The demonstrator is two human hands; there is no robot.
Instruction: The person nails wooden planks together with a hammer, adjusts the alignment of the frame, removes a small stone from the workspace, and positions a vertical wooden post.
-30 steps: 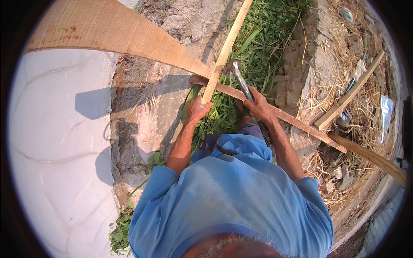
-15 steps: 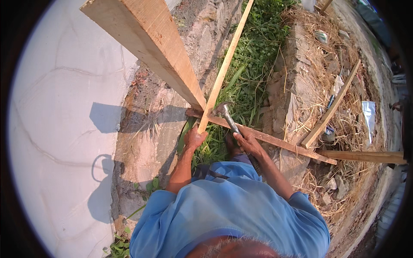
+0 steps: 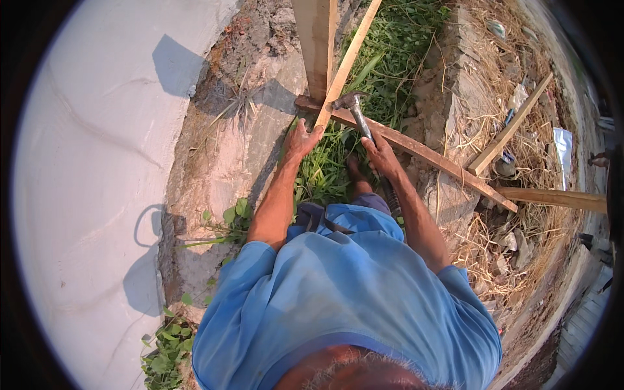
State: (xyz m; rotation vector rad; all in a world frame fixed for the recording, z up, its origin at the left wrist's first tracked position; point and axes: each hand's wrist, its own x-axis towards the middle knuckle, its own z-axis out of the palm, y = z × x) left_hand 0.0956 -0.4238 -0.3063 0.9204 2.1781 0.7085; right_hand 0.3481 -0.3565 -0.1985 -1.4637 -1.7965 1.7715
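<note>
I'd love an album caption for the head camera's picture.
Left hand at the near end of a pale wooden strip, right hand gripping a hammer, above green weeds.

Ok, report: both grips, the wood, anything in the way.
Right grip closed on hammer; left grip at near end of pale strip. Strip crosses over brown batten. Wooden post close beside the crossing.

no legible lettering, no readable numbers, no readable signs
</note>
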